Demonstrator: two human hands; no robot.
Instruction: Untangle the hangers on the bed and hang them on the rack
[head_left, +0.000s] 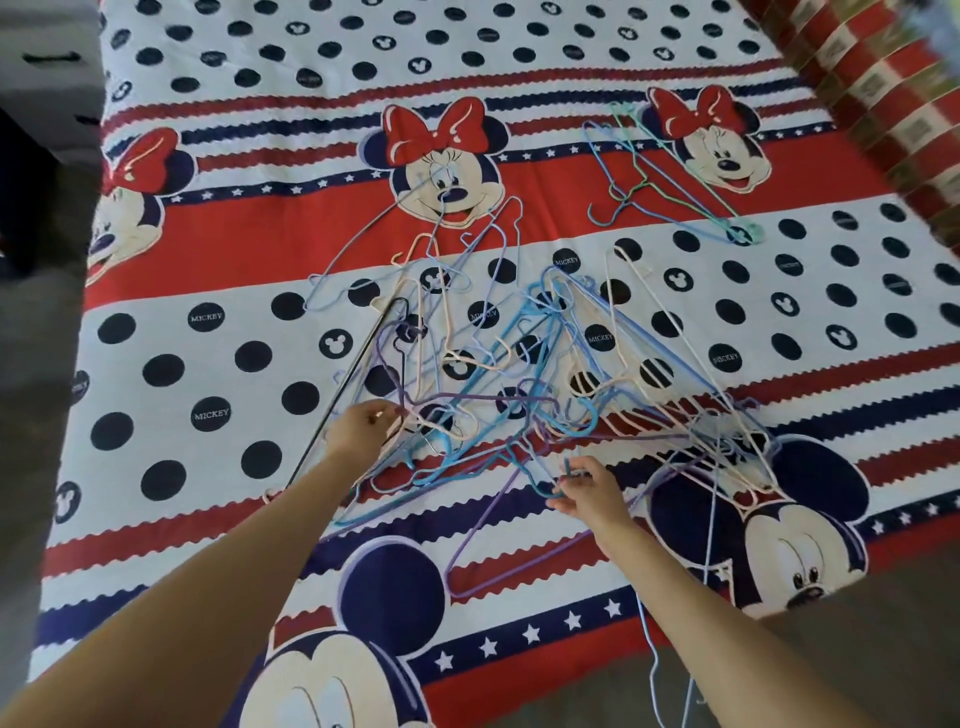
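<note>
A tangled heap of thin hangers (524, 374) in blue, purple, white, cream and black lies in the middle of the bed (208, 364). My left hand (361, 426) pinches a hanger wire at the heap's left side, beside a black hanger (343, 389). My right hand (587, 491) grips the hook of a blue hanger (540, 483) at the heap's near edge. A purple hanger (493, 540) lies just in front of that hand. No rack is in view.
A smaller cluster of blue and green hangers (670, 182) lies apart at the far right of the bed. The sheet is red, white and navy with cartoon mice. A red checked cloth (878, 88) borders the far right; grey furniture (47, 78) stands at the left.
</note>
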